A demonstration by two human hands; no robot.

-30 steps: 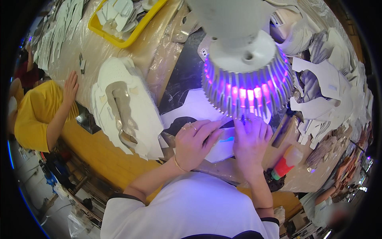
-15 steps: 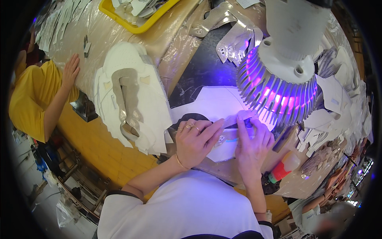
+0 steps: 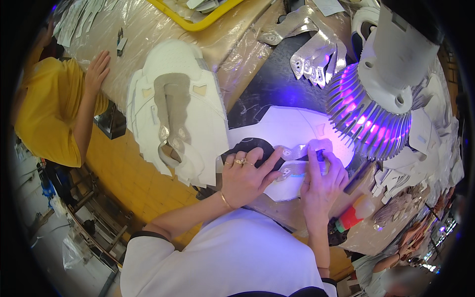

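the silver strip (image 3: 297, 150) lies on the white panel (image 3: 292, 121) just beyond and between both hands, long axis left to right, left hand (image 3: 246, 177) at its left end, right hand (image 3: 321, 184) at its right, fingers bent, whether pinching i cannot tell.

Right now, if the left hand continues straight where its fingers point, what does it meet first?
The left hand would probably meet the shiny grey strip first, though depth is unclear.

L hand (image 3: 243, 176) & R hand (image 3: 323, 187) nr each other, backs up, fingers (image 3: 271, 161) partly bent, forearms (image 3: 192, 213) reaching fwd.
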